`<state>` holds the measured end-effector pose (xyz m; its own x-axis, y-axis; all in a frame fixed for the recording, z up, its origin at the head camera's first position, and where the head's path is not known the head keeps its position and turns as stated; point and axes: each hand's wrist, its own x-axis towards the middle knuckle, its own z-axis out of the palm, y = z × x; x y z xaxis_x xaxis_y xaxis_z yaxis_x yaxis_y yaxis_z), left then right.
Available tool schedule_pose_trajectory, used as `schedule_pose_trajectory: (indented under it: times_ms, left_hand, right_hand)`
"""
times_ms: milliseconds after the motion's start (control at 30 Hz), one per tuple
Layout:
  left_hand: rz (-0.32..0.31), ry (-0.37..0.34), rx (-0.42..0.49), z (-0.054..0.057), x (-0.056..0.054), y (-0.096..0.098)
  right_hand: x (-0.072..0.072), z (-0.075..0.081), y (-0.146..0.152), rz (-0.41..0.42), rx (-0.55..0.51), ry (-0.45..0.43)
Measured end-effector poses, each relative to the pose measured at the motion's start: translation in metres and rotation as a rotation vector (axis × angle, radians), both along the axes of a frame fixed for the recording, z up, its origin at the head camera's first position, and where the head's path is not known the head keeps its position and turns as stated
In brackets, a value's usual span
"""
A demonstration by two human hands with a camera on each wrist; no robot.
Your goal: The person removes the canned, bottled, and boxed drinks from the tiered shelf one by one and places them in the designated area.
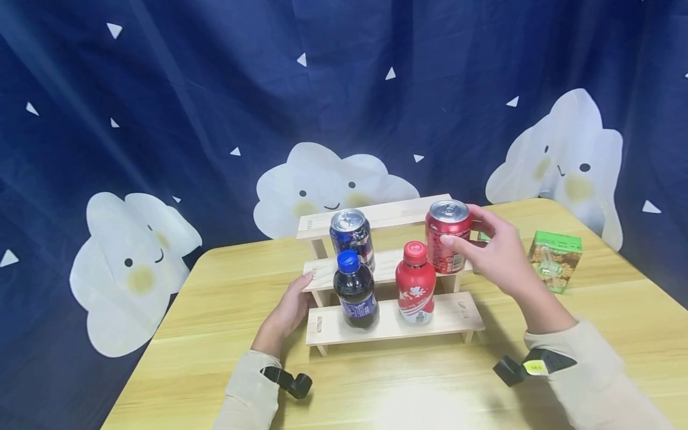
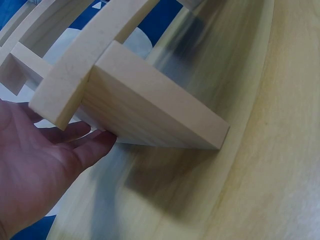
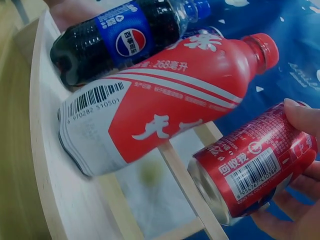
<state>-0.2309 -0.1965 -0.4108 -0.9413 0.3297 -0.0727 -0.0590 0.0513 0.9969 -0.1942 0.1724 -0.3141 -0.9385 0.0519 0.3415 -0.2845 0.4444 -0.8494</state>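
Observation:
My right hand [image 1: 497, 248] grips a red Coke can [image 1: 448, 236] between thumb and fingers, over the right part of the middle tier of a wooden three-step shelf [image 1: 446, 307]. In the right wrist view, the base of the can is right by a wooden slat. My left hand [image 1: 287, 307] is at the shelf's left end, its loosely extended fingers [image 2: 97, 149] touching around the wood of a leg. A blue-capped Pepsi bottle [image 1: 356, 298] and a red-and-white bottle [image 1: 415, 286] stand on the lowest tier. Behind the Pepsi stands a dark blue can [image 1: 350, 233] on the middle tier.
Right of the shelf, a green-and-brown snack box [image 1: 555, 260] stands on the wooden table [image 1: 215, 334]. Another small green item [image 1: 482, 237] is partly hidden behind my right hand. A dark blue curtain [image 1: 215, 71] with cloud prints hangs behind the table.

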Motion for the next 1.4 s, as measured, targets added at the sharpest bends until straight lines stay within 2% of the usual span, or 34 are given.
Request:
schedule_pose_trajectory:
  times_ms: [200, 433, 867, 1167, 1400]
  left_hand:
    - [0.004, 0.006, 0.001, 0.0, -0.001, 0.001]
    - [0.026, -0.004, 0.005, 0.0, -0.001, 0.001]
    - [0.004, -0.002, 0.007, 0.001, 0.0, 0.002]
    - [-0.003, 0.008, 0.006, 0.0, 0.0, 0.002]
    - [-0.006, 0.01, 0.001, 0.001, 0.0, 0.001]
  right_hand:
    - [0.004, -0.001, 0.01, -0.055, 0.017, 0.024]
    - [0.008, -0.001, 0.022, -0.107, 0.002, -0.006]
    - [0.015, -0.007, 0.043, -0.2, 0.0, -0.012]
    - [0.018, -0.015, 0.053, -0.248, -0.074, 0.034]
    - [0.018, -0.02, 0.057, -0.258, -0.075, 0.033]
